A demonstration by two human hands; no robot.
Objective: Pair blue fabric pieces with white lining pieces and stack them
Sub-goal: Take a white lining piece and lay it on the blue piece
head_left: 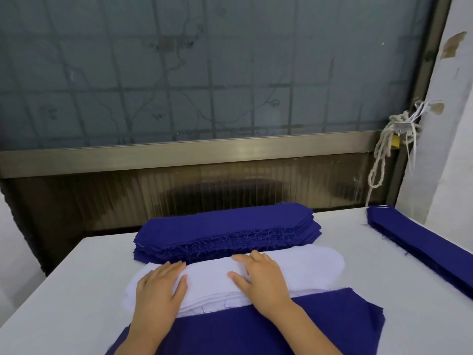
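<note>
Nearest the camera, a wide blue fabric piece (256,329) lies flat on the white table (76,278), its frayed far edge tucked against a stack of white lining pieces (302,267). Both forearms cross over this blue piece. The left hand (160,285) lies palm down on the left part of the lining stack, fingers straight and close together, thumb spread to the right. The right hand (261,278) rests flat on the middle of the same stack, fingers extended and slightly apart, thumb out to the left; neither hand grips anything. Just beyond the lining, touching its far edge, sits a thick stack of blue pieces (225,226) with ragged threads. Well apart at the right edge lies another blue stack (422,242), beneath a knotted rope (384,155) hanging by the frosted window (204,73).
</note>
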